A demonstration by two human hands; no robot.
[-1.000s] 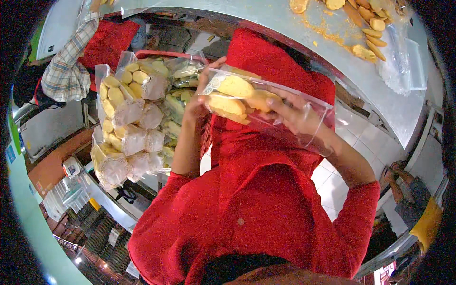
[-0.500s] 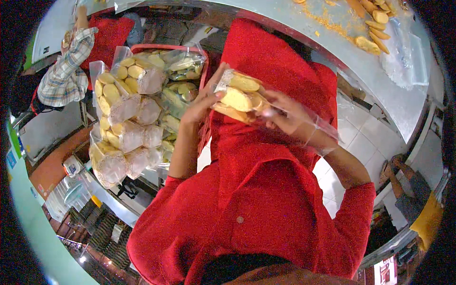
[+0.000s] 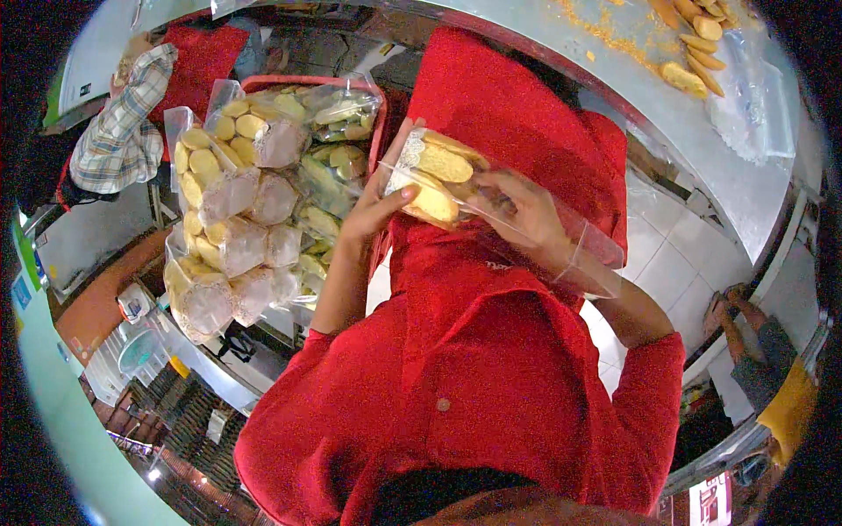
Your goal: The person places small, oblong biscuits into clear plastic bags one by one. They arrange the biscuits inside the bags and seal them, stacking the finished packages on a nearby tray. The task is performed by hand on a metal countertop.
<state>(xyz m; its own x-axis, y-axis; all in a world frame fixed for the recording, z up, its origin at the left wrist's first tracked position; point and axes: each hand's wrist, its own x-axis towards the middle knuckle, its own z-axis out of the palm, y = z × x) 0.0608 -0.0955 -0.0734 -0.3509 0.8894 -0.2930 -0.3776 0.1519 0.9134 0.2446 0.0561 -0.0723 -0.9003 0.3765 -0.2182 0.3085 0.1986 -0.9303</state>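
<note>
A clear plastic bag (image 3: 574,254) with a white lacy print at one end holds several oval yellow bread slices (image 3: 443,164), like rusks. My left hand (image 3: 379,206) grips the printed end, its thumb over the front and its fingers behind. My right hand (image 3: 524,210) is at the slices' other end, fingers bent together. Clear plastic spreads over its wrist, so it appears to be inside the bag. What its fingertips hold, if anything, is hidden. The bag lies sideways above my red-covered lap.
To the left, a red crate (image 3: 380,131) is heaped with filled bags (image 3: 230,197). Loose slices (image 3: 702,53), crumbs and clear plastic bags (image 3: 745,123) lie on the metal table (image 3: 741,202) at far right. A person in a plaid sleeve (image 3: 123,136) sits at far left; another's limbs show at right.
My right hand has shifted slightly and its fingers have bent more against the slices. The slices sit lower and flatter against the printed end. My left hand keeps its hold.
</note>
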